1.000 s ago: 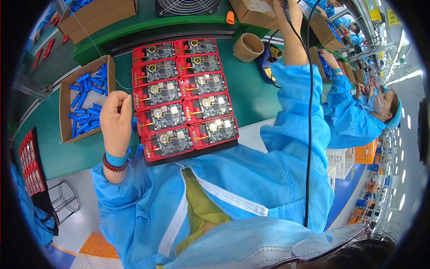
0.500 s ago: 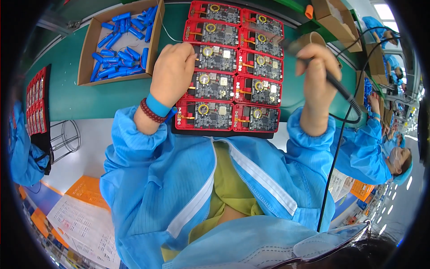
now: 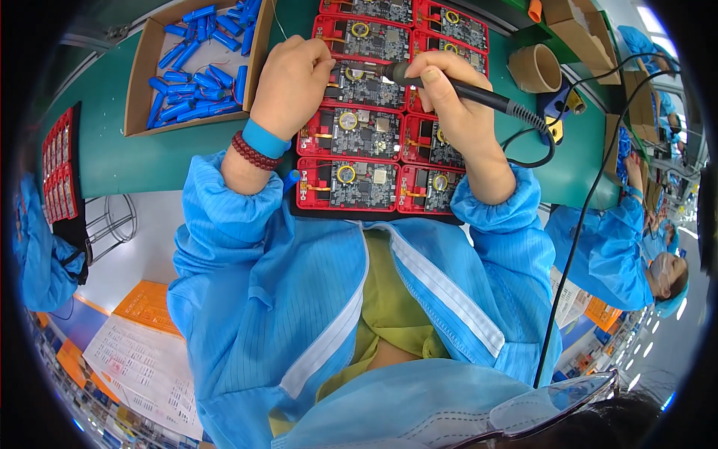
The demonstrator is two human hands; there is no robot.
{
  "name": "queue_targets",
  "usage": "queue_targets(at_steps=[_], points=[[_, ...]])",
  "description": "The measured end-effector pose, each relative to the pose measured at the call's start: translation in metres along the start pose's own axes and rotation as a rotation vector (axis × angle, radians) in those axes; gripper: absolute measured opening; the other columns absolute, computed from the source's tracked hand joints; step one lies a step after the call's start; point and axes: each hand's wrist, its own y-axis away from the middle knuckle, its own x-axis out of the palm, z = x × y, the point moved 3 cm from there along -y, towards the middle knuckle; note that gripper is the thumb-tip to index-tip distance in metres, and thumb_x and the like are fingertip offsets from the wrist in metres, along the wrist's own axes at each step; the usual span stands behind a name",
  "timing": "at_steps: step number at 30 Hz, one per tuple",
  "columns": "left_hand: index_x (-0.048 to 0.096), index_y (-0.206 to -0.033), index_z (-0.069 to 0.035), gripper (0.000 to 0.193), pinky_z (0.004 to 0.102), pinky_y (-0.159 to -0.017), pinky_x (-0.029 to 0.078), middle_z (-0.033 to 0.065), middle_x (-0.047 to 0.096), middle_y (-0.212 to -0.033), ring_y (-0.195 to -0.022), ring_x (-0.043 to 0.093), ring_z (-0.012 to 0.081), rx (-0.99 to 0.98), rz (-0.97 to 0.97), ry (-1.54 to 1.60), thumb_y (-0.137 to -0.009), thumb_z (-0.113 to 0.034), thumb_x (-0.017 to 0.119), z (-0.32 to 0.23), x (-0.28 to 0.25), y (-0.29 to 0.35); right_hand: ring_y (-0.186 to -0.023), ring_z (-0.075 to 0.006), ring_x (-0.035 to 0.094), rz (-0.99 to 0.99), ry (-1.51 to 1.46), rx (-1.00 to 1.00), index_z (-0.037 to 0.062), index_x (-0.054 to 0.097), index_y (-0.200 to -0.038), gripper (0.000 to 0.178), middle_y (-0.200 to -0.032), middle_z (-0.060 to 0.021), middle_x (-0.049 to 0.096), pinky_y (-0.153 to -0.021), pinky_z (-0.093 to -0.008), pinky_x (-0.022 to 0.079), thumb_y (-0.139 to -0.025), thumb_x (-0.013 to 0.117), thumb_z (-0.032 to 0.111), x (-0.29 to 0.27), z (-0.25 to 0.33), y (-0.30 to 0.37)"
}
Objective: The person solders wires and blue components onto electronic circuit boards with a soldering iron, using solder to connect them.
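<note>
The right hand point(image 3: 458, 97) blocks my view of the middle row on its side, so one of the circuit boards there barely shows, and the top board point(image 3: 378, 9) of the left column is cut off above. A blue cylinder point(image 3: 291, 179) peeks out beside the left cuff, mostly hidden. The metal end of the soldering iron point(image 3: 479, 93) lies over the middle board point(image 3: 370, 91) of the left column, near the left hand point(image 3: 292, 86); whether it touches, I can't make out.

As for writing, a paper sheet point(image 3: 153, 367) at lower left carries rows of marks, too small to read from here.

The boards sit in red cases, in two columns on the green desk point(image 3: 202, 161), right in front of the person. The right forearm angles up and inward, and that hand's fingers and thumb pinch the black handle near its front, the handle slanting down to the right into a looped cord point(image 3: 523, 164). The left forearm comes up on the other side, a blue band point(image 3: 265, 140) and a beaded bracelet point(image 3: 254, 150) at the wrist. Its fingers are curled in narrow, thumb side toward the board. A thin wire point(image 3: 281, 22) runs down behind the knuckles, but I can't tell whether they grip it. Left of that hand stands a cardboard box point(image 3: 142, 71) of blue cylinders.
</note>
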Motion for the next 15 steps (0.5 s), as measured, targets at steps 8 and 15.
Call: queue_targets(at_steps=[8,15], points=[[0.059,-0.075,-0.003,0.009,0.0433,-0.067,0.042,0.0137,0.053,-0.071,-0.074,0.052,0.0330,-0.028,0.019,0.047,-0.080,-0.010,0.060,0.0017,0.0025,-0.0042,-0.065,-0.0076,0.053,0.014,0.010,0.015,0.0013,0.062,-0.093,0.019,-0.077,-0.0032,0.061,-0.058,-0.0222,0.044,-0.092,0.056,0.019,0.0003,-0.0064,-0.0034],[0.059,-0.075,-0.003,0.010,0.0431,-0.068,0.042,0.0137,0.053,-0.072,-0.074,0.052,0.0331,0.006,0.004,0.014,-0.080,-0.011,0.060,0.0014,0.0036,-0.0034,-0.072,-0.0095,0.056,0.014,-0.006,-0.028,0.0010,0.061,-0.092,0.018,-0.081,-0.0050,0.063,-0.064,-0.0231,0.046,-0.092,0.056,0.019,0.0025,-0.0056,-0.0023]])
